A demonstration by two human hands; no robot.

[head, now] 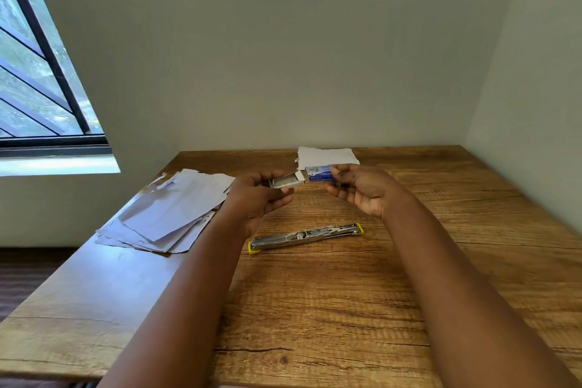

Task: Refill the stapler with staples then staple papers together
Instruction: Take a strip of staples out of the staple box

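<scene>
L hand (pixel 261 195) grips staple tray (pixel 285 181); R hand (pixel 362 187) grips box (pixel 319 173). Stapler (pixel 305 236) open flat on surface (pixel 346 309).

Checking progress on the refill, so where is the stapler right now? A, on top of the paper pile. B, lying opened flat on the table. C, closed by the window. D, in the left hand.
B: the stapler lies unfolded on the wooden table, below both hands, apart from the paper pile.

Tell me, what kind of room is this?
Probably a home or small office corner: a wooden desk against plain walls, a barred window, loose papers and an opened stapler.
</scene>
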